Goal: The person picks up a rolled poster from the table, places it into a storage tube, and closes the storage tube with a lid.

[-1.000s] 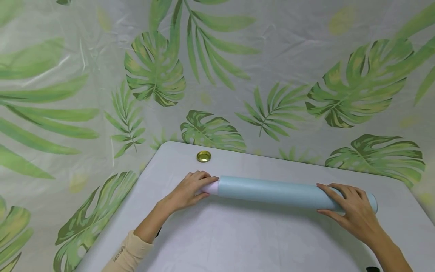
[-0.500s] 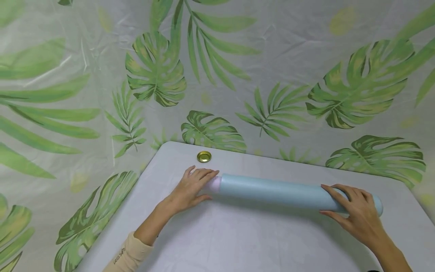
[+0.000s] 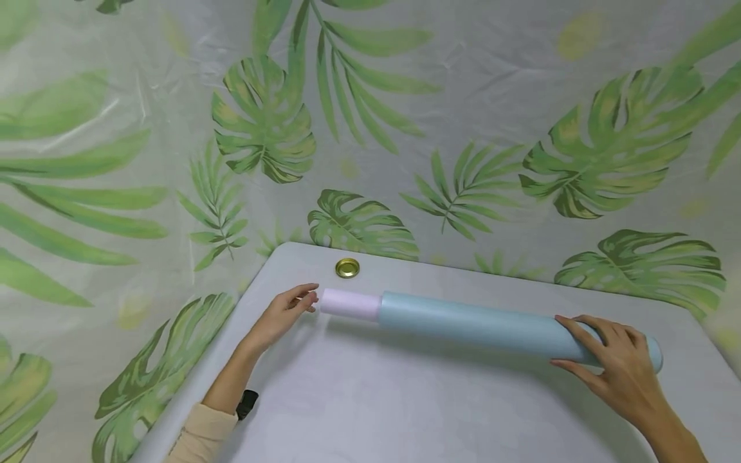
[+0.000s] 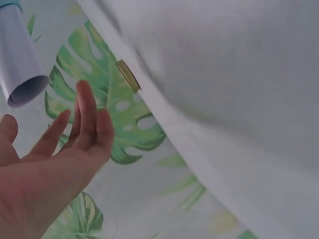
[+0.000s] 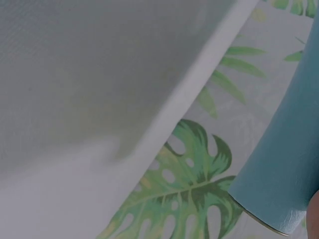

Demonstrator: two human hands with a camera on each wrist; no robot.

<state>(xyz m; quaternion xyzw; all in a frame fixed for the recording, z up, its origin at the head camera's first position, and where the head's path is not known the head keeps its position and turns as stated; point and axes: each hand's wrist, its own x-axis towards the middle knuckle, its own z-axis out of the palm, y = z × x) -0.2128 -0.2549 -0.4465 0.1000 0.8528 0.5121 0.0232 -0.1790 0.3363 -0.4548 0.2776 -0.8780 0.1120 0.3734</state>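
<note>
A long light-blue cardboard tube [image 3: 469,325] lies across the head view, held over the white table with its shadow below. Out of its left end sticks a pale lilac paper roll [image 3: 350,305]. My right hand [image 3: 622,366] grips the tube near its right end, thumb on the near side and fingers over the far side. My left hand [image 3: 282,315], fingers loosely bent, is beside the roll's free end and holds nothing. The left wrist view shows the roll's hollow curled end [image 4: 29,91] just beyond the fingertips. In the right wrist view the tube's closed end [image 5: 264,209] shows.
A round gold metal lid [image 3: 347,267] lies near the back left of the white table [image 3: 405,405]. Behind the table's rounded back edge hangs a grey-white sheet [image 3: 492,103] printed with green leaves.
My left hand has let go of the paper roll and moved left, so more of the roll shows. The tube, in my right hand, has shifted slightly right.
</note>
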